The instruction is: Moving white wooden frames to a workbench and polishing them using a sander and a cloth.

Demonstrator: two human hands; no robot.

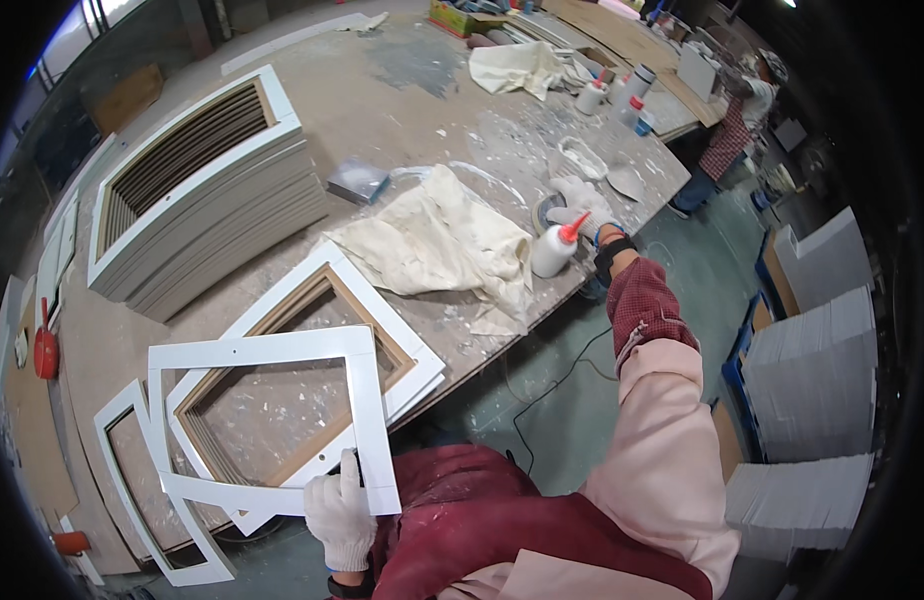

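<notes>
Nearest the body, the left hand (340,518), gloved in white, is pinching the near corner of a thin white frame (272,420), fingers closed on its edge and holding it raised just above a second, thicker white frame (402,335) with a brown inner lip that is lying on the workbench (402,90). Beyond that thicker frame, across a crumpled cream cloth (437,240), the right hand (582,205), also gloved, is closing around a white glue bottle (555,247) with a red nozzle standing at the bench edge. The step in hand looks like fetching glue while the face frame is kept ready; bringing the bottle back toward the frames would call for steadying the thin frame one-handed so it is not sagging or sliding.

Left of the thicker frame, a tall stack of louvred panels (202,190) is sitting on the bench. How firmly the right fingers are gripping is hard to make out, and the far bench clutter is too small to tell.
</notes>
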